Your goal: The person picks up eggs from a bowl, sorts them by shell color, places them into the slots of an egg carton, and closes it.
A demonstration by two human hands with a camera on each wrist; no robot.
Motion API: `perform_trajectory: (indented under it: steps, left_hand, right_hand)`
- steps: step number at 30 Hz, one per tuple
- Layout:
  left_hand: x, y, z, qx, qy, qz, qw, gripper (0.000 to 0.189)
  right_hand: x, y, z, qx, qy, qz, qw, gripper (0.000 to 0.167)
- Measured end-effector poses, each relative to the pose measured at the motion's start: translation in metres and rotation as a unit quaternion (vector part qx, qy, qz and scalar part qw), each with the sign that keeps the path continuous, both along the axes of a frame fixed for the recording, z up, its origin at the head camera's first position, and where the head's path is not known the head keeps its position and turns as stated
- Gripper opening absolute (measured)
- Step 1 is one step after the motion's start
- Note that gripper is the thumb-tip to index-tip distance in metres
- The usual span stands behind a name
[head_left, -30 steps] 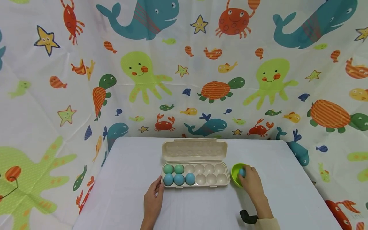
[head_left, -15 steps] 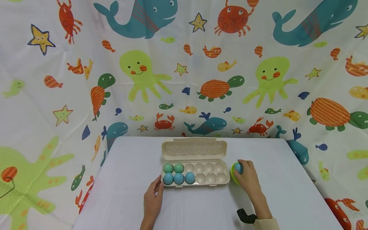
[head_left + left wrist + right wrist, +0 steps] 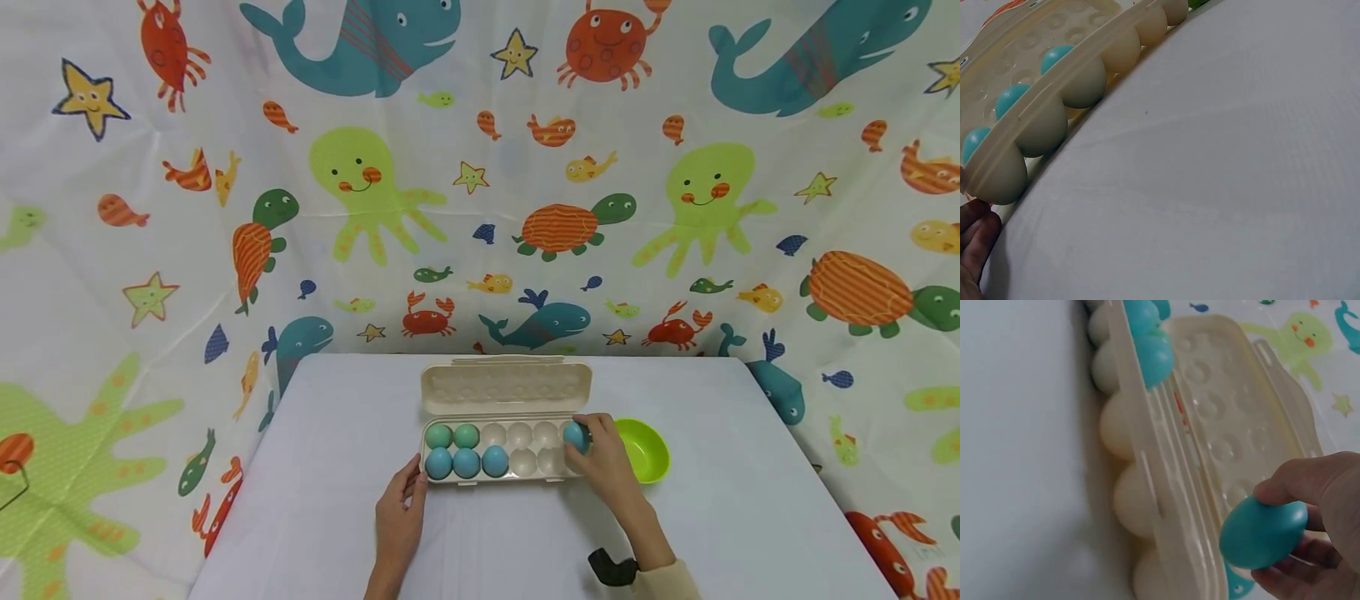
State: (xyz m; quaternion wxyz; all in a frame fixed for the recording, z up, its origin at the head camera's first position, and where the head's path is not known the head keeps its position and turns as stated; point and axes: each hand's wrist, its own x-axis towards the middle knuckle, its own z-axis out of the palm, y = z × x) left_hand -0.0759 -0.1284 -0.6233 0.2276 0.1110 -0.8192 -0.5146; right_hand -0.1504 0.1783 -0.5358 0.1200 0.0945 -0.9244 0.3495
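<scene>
An egg carton [image 3: 525, 477] stands with its lid raised at the back. Three blue eggs [image 3: 466, 463] fill the left of its front row, and two green eggs [image 3: 439, 435] are behind them. My right hand [image 3: 606, 462] pinches another blue egg [image 3: 1261, 532] between thumb and fingers, above the carton's right end cups. In the right wrist view that egg is held off the carton rim. At the carton's left end my left hand [image 3: 399, 508] grips the corner, its fingertips [image 3: 974, 211] at the rim's edge. Right of the carton is a green bowl [image 3: 662, 462].
A white cloth [image 3: 510, 542] covers the table. Behind it hangs a curtain [image 3: 510, 150] printed with sea animals. A black strap or mount [image 3: 611, 570] juts from the right wrist beside a beige sleeve [image 3: 666, 582].
My right hand has lifted the blue egg out of the green bowl and carried it left to the carton's right end. The left hand stays at the carton's left corner.
</scene>
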Motion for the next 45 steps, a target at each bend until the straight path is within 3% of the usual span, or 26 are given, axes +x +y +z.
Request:
perform_trajectory:
  steps: [6,12,23,30,45]
  left_hand:
    - [0.0,0.0,-0.001,0.002,-0.014,-0.001,0.9999,0.034]
    - [0.001,0.0,-0.001,-0.005,-0.016,0.004,0.9998,0.035]
    - [0.001,0.001,0.002,-0.003,-0.031,0.005,0.9995,0.035]
    - [0.001,0.0,0.002,0.0,-0.043,0.0,0.9991,0.036]
    - [0.001,0.0,0.001,-0.005,-0.024,0.006,0.9997,0.035]
  right_hand:
    - [0.006,-0.024,-0.01,-0.022,0.021,0.028,0.9991,0.042]
    - [0.009,-0.041,-0.022,-0.009,0.047,0.051,0.9976,0.044]
    - [0.012,-0.054,-0.024,0.006,-0.01,0.107,0.9942,0.039]
    - [0.012,-0.055,-0.022,0.013,-0.027,0.109,0.9936,0.039]
    - [0.01,-0.054,-0.02,0.019,-0.038,0.109,0.9931,0.038]
